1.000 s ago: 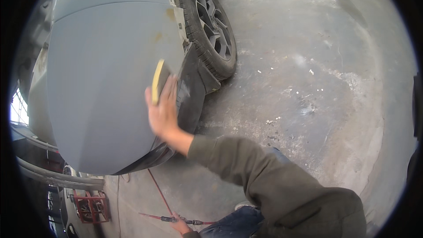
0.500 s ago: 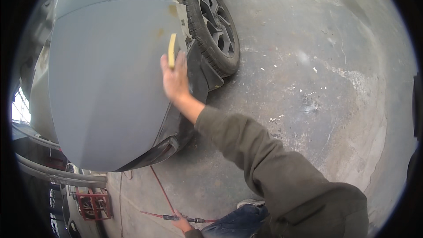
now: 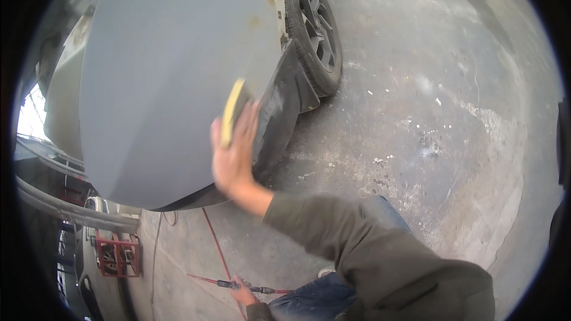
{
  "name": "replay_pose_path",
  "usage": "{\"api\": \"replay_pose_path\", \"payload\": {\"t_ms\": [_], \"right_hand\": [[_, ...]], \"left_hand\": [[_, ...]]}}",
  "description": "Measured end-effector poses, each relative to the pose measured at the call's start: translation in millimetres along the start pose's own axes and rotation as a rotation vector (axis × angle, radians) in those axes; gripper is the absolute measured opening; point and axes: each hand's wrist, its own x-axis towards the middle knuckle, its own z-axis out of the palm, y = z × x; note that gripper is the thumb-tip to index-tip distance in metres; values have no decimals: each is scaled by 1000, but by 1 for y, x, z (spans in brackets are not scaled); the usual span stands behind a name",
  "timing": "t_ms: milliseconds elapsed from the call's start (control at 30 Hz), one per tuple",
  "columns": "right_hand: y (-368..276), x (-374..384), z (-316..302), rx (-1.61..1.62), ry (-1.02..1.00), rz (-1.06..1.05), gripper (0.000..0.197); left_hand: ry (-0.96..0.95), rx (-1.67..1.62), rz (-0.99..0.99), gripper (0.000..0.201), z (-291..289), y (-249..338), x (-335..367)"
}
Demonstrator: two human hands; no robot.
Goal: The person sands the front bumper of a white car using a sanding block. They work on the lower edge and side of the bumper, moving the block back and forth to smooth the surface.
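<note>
My right hand (image 3: 234,163), arm stretched out, holds a thin sanding pad (image 3: 232,113) with a yellow edge, thumb on one side and fingers on the other. The pad is on or just over a matt grey car body panel (image 3: 154,89), near its right edge; the hand is a little blurred. Lower down, my left hand (image 3: 242,293) grips a red air hose (image 3: 276,290) at its dark metal coupling (image 3: 228,284), apart from the car. Brownish patches (image 3: 255,22) show on the panel's upper right.
A car wheel (image 3: 315,30) and black lower trim (image 3: 285,95) lie right of the panel. Stained concrete floor (image 3: 440,89) spreads to the right. At lower left are grey curved pipes (image 3: 77,208) and a red metal frame (image 3: 119,255). Red hose (image 3: 214,238) trails across the floor.
My right hand and the sanding pad have moved down along the panel, toward me. The view has shifted, so the car sits higher and further right. My left hand still holds the hose.
</note>
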Motion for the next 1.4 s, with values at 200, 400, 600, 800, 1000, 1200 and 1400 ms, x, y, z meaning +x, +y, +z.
{"api": "replay_pose_path", "payload": {"t_ms": [200, 400, 600, 800, 1000, 1200, 1400], "right_hand": [[-4, -76, 2, 69, -137, -126, 88], [-12, -46, 4, 87, -83, 15, 87], [-13, -110, 5, 133, -206, -142, 91], [-17, 7, 2, 113, -51, -52, 85], [-6, 144, -31, 123, -31, 44, 95], [-11, -38, 18, 21, 32, -85, 88], [-21, -148, 35, 126, -148, -90, 95]], "left_hand": [[20, 95, 38, 22, 14, 7, 5], [24, 55, 4, 23, -15, -2, -4], [1, 147, 38, 23, -1, 8, -4], [64, 57, 32, 23, -20, -6, -2], [61, 4, 24, 23, -24, -9, -6], [115, 20, -7, 22, -12, 9, -18], [90, 105, 47, 23, -19, 8, -18]]}}
